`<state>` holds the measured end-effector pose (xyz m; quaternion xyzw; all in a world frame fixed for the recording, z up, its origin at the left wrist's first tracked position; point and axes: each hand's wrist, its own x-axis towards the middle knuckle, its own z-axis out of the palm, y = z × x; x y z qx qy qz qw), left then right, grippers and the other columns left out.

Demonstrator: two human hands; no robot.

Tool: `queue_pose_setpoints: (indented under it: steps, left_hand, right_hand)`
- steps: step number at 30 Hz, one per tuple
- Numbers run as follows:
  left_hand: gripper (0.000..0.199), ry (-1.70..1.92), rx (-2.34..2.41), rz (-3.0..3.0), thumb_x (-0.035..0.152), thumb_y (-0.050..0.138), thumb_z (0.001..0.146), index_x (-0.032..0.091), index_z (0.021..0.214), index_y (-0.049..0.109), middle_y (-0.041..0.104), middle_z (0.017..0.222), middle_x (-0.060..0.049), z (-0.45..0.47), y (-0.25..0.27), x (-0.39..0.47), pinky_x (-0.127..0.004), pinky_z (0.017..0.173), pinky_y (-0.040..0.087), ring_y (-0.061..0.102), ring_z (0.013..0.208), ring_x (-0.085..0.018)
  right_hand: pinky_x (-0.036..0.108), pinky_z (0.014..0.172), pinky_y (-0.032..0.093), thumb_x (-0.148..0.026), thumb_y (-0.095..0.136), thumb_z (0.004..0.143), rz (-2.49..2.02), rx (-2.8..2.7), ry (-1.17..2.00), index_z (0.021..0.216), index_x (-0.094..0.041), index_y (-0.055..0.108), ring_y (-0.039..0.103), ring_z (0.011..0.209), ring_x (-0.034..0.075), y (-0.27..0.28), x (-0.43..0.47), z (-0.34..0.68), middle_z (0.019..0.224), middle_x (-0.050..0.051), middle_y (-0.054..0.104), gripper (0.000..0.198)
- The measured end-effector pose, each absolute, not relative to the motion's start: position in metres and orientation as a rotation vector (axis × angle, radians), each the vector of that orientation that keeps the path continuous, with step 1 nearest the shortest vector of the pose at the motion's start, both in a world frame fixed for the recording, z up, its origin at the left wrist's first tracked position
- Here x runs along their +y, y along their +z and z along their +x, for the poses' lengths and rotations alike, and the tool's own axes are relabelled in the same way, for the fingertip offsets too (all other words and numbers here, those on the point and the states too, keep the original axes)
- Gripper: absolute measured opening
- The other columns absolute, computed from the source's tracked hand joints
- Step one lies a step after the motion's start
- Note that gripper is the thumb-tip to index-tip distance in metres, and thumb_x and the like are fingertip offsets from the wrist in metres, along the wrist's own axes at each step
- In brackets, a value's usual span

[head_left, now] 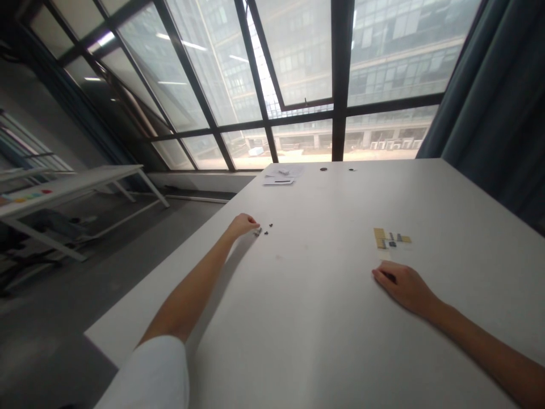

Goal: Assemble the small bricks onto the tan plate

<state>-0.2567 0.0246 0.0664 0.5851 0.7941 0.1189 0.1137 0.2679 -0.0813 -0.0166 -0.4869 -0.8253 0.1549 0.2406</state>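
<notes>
My left hand [242,224] reaches across the white table [315,318], its thumb and fingertips closed in a pinch. Right at those fingertips lies a small cluster of metallic-looking parts [258,232]. Two small dark pieces [266,233] lie just to the right of it. Whether anything sits in the pinch is too small to see. My right hand [402,286] rests on the table with its fingers curled; the inside of the curl is hidden. Just beyond it are flat yellowish pieces [378,234] with several small dark parts [392,244] on and beside them.
Papers with a dark pen-like stick [284,182] lie at the far left of the table. Two small dark round items [323,169] are at the far edge. Windows stand behind, a dark curtain [489,96] hangs right, and another table [85,184] stands left.
</notes>
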Motion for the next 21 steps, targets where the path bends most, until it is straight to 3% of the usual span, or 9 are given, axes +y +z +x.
queue_pose_setpoints:
  steps: [6,13,21]
  left_hand:
    - [0.036,0.248,2.489,1.633,0.050,0.074,0.070,0.016,0.081,0.076,0.076,0.085,-0.012,-0.275,0.043,0.023,-0.028,0.068,0.049,0.069,0.083,-0.025]
    - [0.025,0.254,2.406,1.727,0.038,0.071,0.075,0.017,0.087,0.078,0.076,0.085,-0.009,-0.283,0.032,0.032,-0.025,0.067,0.048,0.069,0.080,-0.021]
    - [0.026,0.264,2.310,1.850,0.040,0.072,0.073,0.018,0.085,0.079,0.077,0.084,-0.006,-0.290,0.036,0.028,-0.023,0.064,0.046,0.068,0.077,-0.018]
  right_hand:
    - [0.028,0.063,0.035,-0.044,0.043,0.099,-1.325,-2.243,0.407,0.064,-0.021,0.048,0.054,0.063,0.017,-0.017,-0.081,0.268,0.066,0.001,0.059,0.042]
    - [0.028,0.064,0.035,-0.046,0.041,0.100,-1.321,-2.258,0.420,0.065,-0.021,0.046,0.053,0.064,0.016,-0.016,-0.082,0.268,0.066,0.001,0.058,0.043]
    - [0.028,0.063,0.034,-0.045,0.042,0.100,-1.335,-2.252,0.430,0.064,-0.020,0.047,0.053,0.064,0.016,-0.014,-0.082,0.267,0.066,0.001,0.059,0.043]
